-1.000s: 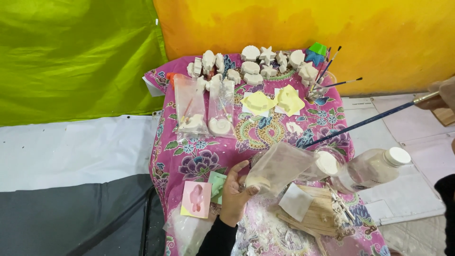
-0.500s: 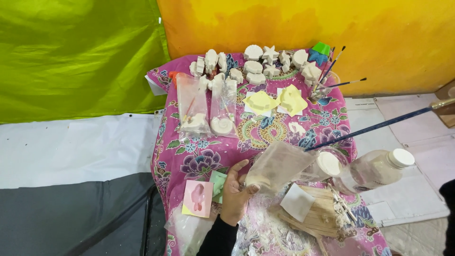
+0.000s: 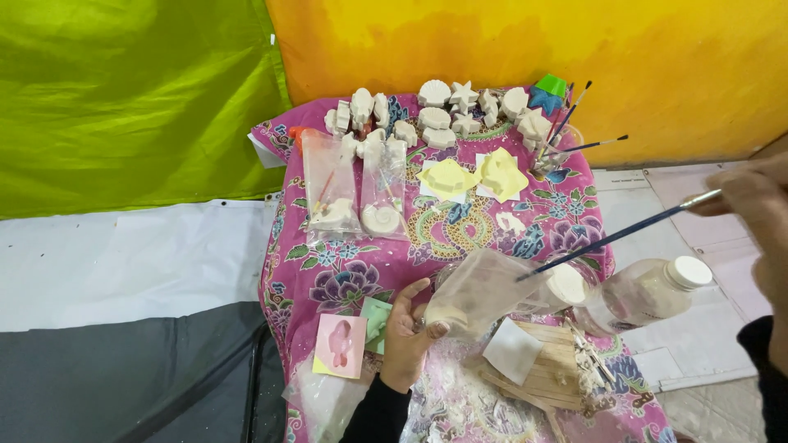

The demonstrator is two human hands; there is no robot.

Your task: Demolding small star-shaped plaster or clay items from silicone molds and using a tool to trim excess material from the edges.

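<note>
Left hand at 6 o'clock — fingers curled around clear plastic bag of white powder, centre of pink floral cloth. Right hand at 3 o'clock pinches long blue-handled paintbrush — tip over bag. White-capped clear bottle just beside, at 4 o'clock.

The table is draped in a pink floral cloth, a printed cotton-looking weave, matt and dusted with white powder near the front. A clear, crinkly plastic bag holds pale powder and looks cloudy, not glossy. The paintbrush has a smooth dark blue lacquered handle and a shiny metal ferrule. The white figurines look like chalky, unglazed plaster, dull and slightly rough. Two more sit in thin shiny plastic sleeves. The bottle is translucent plastic with a smooth white cap. Flat wooden sticks are bare and unvarnished. The pink mould seems soft, satiny plastic.
</note>
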